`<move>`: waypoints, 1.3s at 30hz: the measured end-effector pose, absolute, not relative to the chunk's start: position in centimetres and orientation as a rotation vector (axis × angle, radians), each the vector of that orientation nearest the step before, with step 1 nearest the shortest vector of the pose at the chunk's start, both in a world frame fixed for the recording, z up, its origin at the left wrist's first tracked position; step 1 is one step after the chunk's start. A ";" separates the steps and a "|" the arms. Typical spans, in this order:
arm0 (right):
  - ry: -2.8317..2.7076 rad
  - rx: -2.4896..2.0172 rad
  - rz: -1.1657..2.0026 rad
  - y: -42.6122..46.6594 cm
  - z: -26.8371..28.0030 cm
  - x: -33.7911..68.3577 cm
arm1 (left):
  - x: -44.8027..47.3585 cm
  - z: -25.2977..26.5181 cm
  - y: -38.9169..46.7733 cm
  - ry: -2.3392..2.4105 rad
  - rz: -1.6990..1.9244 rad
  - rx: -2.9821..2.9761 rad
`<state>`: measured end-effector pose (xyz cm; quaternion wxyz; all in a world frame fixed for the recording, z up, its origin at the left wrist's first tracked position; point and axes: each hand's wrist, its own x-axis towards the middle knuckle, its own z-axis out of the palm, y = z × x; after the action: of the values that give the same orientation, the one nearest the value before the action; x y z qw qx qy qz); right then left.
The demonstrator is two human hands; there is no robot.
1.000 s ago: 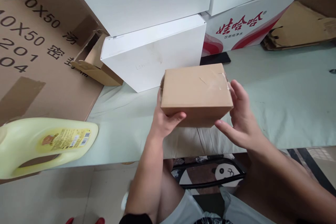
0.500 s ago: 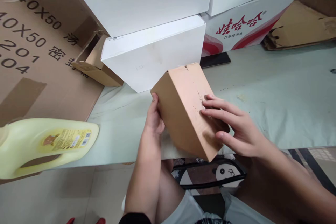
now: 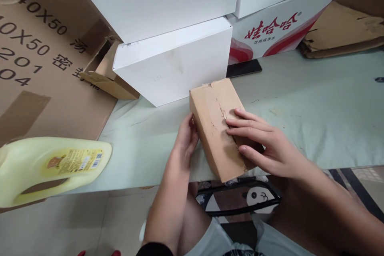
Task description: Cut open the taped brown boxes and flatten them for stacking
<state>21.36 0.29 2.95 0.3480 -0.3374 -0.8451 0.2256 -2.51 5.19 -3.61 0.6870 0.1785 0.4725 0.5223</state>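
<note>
A small brown cardboard box (image 3: 216,108) sits tilted at the front edge of the cloth-covered table, its top seam torn and worn. My left hand (image 3: 186,134) grips its left side, with the fingers partly hidden against the box. On the top face, close to the seam, lie the outstretched, slightly parted fingers of my right hand (image 3: 264,140). Behind the cardboard box stands a flat white box (image 3: 177,68).
A yellow jug (image 3: 57,168) lies on its side at the left, near a big printed carton (image 3: 30,100) and a small open box (image 3: 112,76). A black phone (image 3: 244,68) lies beside a red-and-white carton (image 3: 270,38). Flattened cardboard (image 3: 342,32) is at the back right.
The cardboard box has been turned and lowered towards the table, so its top faces up more and its left side shows less. My left hand has moved right with it.
</note>
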 end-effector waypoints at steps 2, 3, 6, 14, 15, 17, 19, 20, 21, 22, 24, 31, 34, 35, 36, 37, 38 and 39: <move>-2.220 -0.883 0.597 0.4 2.9 21.3 | -2.9 -3.4 5.3 1.164 1.166 0.464; -2.242 -0.887 0.604 0.5 2.9 21.3 | -3.0 -3.2 5.2 1.232 1.208 0.510; -2.302 -0.876 0.654 0.5 2.7 21.0 | -3.4 -2.6 4.8 1.425 1.490 0.797; -2.281 -0.818 0.634 0.6 2.7 20.8 | -3.6 -1.4 3.7 1.287 1.290 1.894; -2.244 -0.829 0.599 0.6 2.7 20.9 | -3.6 -1.4 3.7 1.301 1.278 1.906; -2.133 -0.920 0.484 0.8 2.7 21.0 | -3.9 -1.5 3.8 1.330 1.267 1.916; -2.010 -1.111 0.340 1.1 2.4 21.2 | -4.0 -1.6 3.8 1.344 1.256 1.927; -1.968 -1.227 0.281 1.4 2.1 21.4 | -4.1 -1.6 3.9 1.347 1.251 1.930; -1.951 -1.342 0.244 1.7 1.6 21.6 | -4.1 -1.6 3.8 1.348 1.249 1.930; -1.962 -1.446 0.235 2.1 1.0 21.8 | -4.1 -1.6 3.8 1.349 1.248 1.925; -2.041 -1.613 0.271 2.8 -0.4 22.3 | -4.0 -1.5 3.8 1.346 1.253 1.896; -2.458 -1.887 0.450 3.8 -3.2 22.9 | -3.7 -1.1 3.7 1.326 1.284 1.812; -2.502 -1.907 0.472 3.8 -2.5 22.5 | -3.7 -1.1 3.7 1.332 1.286 1.806; -2.501 -1.901 0.491 3.7 -2.2 22.4 | -3.7 -1.1 3.7 1.335 1.281 1.803; -2.490 -1.901 0.520 3.7 -1.9 22.2 | -3.7 -1.1 3.7 1.337 1.275 1.801; -2.467 -1.912 0.556 3.8 -1.6 22.1 | -3.7 -1.0 3.7 1.337 1.270 1.801; -2.430 -1.935 0.593 3.8 -1.4 21.9 | -3.7 -1.0 3.7 1.337 1.268 1.801; -2.385 -1.967 0.622 3.8 -1.2 21.8 | -3.7 -1.0 3.7 1.337 1.269 1.803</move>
<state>21.77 3.82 -1.19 -0.0058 -0.6238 -0.7563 0.1972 -3.68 3.70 -0.98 0.2779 0.6717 0.4981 0.4727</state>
